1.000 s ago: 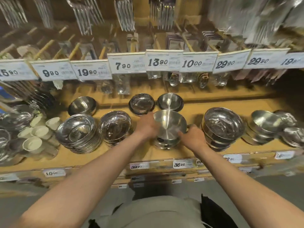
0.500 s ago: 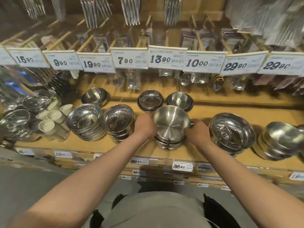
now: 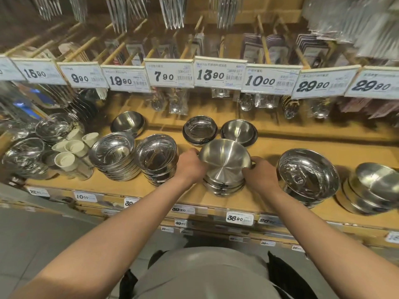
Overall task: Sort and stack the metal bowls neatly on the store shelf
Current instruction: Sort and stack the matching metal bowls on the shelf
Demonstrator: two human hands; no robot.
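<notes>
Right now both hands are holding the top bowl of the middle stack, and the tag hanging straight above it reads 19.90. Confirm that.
One thing is wrong: the hanging tag above the middle stack reads 13.90, not 19.90, as the head view shows. The rest holds: the left hand and the right hand hold the top bowl by its sides.

Warm overhead light glares off the bowls (image 3: 224,160); edges bend and blur.

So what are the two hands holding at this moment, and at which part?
Both hold the top bowl of the middle stack: the left hand grips its left rim, the right hand its right rim.
</notes>
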